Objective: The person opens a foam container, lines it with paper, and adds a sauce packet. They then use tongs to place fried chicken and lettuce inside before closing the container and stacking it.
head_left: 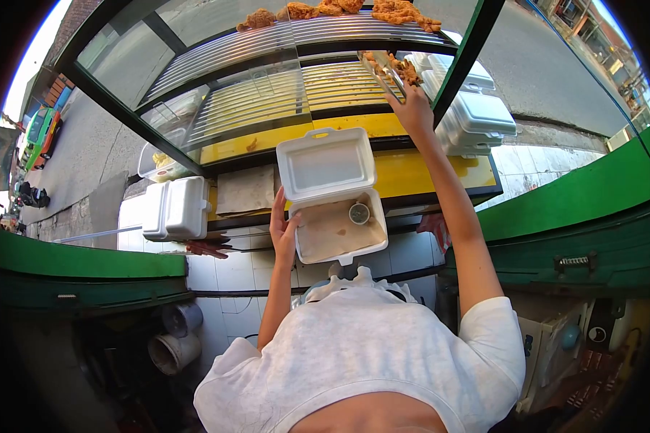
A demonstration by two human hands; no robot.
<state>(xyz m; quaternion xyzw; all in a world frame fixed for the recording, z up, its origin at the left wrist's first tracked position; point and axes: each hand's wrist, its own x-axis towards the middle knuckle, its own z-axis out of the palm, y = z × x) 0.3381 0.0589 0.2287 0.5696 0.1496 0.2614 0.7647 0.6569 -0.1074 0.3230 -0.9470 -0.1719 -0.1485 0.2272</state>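
My left hand [284, 229] grips the left edge of an open white foam takeaway box [374, 249], its thumb at the rim. Brown paper [328, 238] lines the base, and a small clear cup of dark sauce [359, 212] stands at the right of it. The box's lid [326, 164] is folded back, away from me. Up at the right side of the display case, my right hand [413, 112] is closed around metal tongs [390, 79]. The tips of the tongs are at pieces of fried chicken [404, 70] on the lower rack.
More fried chicken [332, 7] lies on the upper rack of the glass case [249, 94]. Closed foam boxes are stacked at the right [477, 119], and another foam box [177, 209] stands at the left. Brown paper sheets [245, 191] lie beside my left hand. Green walls flank me.
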